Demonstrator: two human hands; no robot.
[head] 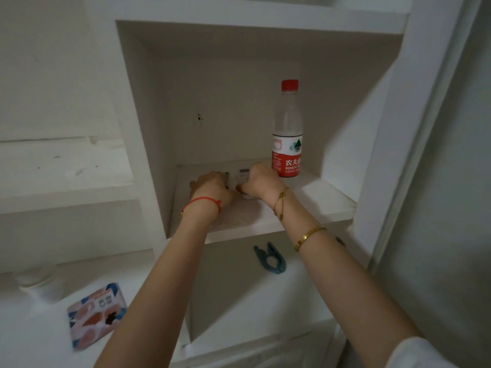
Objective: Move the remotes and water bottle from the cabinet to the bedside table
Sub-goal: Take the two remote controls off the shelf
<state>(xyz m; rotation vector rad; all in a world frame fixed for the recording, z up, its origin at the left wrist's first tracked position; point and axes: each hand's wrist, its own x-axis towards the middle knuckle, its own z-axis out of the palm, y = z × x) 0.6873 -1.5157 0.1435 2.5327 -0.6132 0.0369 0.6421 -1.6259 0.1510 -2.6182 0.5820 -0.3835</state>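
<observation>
On white shelf (305, 208), flat remotes (244, 176), clear bottle (287, 134)

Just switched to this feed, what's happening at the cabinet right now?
A person has both hands inside the white cabinet cubby. The left hand and the right hand each close on a white remote lying on the shelf; the right one's remote shows between the hands, the left one's is mostly hidden. The water bottle stands upright, untouched, just right of the right hand. Nothing has left the cubby yet.
</observation>
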